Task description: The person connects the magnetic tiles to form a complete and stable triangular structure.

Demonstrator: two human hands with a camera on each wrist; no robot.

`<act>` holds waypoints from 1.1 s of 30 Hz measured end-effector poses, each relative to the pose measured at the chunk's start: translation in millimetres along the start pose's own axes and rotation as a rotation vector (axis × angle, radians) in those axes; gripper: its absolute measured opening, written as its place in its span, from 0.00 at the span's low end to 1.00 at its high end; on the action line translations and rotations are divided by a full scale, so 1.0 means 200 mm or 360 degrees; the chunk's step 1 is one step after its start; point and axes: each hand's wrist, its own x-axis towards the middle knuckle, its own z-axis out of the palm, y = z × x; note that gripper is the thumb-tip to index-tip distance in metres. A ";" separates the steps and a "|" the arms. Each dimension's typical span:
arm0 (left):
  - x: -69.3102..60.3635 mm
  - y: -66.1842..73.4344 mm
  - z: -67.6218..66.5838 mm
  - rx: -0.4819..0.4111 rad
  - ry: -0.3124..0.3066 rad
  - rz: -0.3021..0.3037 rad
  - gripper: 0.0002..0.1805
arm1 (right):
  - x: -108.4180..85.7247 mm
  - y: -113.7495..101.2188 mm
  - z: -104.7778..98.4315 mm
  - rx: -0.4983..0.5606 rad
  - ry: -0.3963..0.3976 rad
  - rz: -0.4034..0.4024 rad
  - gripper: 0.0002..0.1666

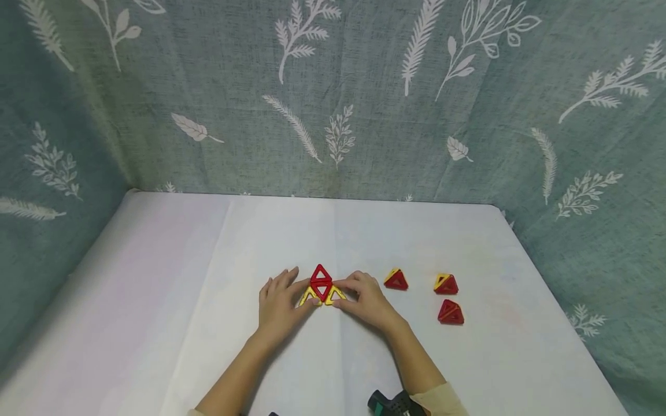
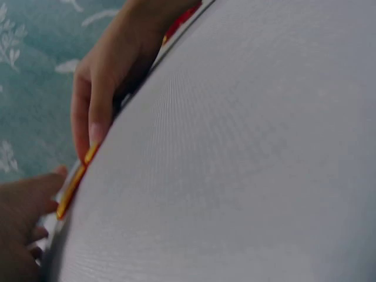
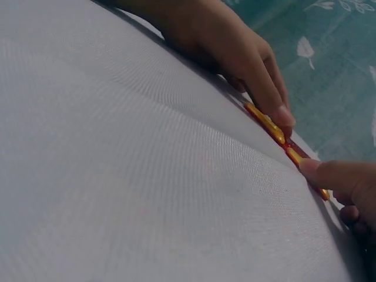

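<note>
Flat on the white table, red triangular tiles and two yellow ones lie edge to edge as one larger triangle, with a red tile at the top. My left hand pinches the left yellow tile between thumb and index finger. On the other side, my right hand holds the right yellow tile the same way. Both wrist views catch the tiles edge-on, as a thin yellow and red strip low on the tabletop, with fingertips on it.
Right of my hands stand three small pyramids: one red and yellow, another red and yellow, and a mostly red one. A green leaf-patterned cloth hangs behind the white table. A black device sits at my right wrist.
</note>
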 end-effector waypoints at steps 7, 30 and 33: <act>0.13 0.00 0.02 -0.0111 0.0018 -0.0157 0.17 | -0.01 0.03 -0.01 0.0004 0.0065 -0.0131 0.21; 0.18 0.00 0.01 -0.0110 -0.0038 -0.0265 0.16 | 0.00 0.02 0.00 0.0066 0.0026 0.0035 0.22; 0.17 0.00 0.01 -0.0086 -0.0050 -0.0247 0.18 | 0.00 0.01 0.00 0.0069 0.0027 0.0058 0.22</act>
